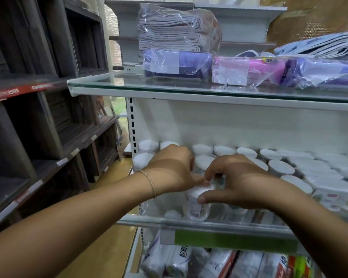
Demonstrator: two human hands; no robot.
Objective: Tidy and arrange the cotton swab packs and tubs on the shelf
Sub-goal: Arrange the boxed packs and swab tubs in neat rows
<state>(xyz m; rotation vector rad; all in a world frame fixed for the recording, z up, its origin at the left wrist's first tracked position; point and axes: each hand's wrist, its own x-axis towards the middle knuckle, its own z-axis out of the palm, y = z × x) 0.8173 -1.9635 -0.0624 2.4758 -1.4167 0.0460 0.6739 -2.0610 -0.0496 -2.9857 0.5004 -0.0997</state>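
Clamping 1 tub (197, 205) just behind the shelf lip (209, 222), right hand (239, 181) fingers curled round it; left hand (169, 169) fingers hidden, cannot tell. Could slip over the lip if jostled.

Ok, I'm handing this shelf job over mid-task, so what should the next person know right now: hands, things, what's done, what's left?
Right hand pinches a clear white-topped cotton swab tub at the front of the white shelf. Left hand touches its top with the thumb, fingers hidden.
Done: white-topped tubs stand in rows behind.
Left: seat this tub in line. The white packs far right are blurred, so check them.
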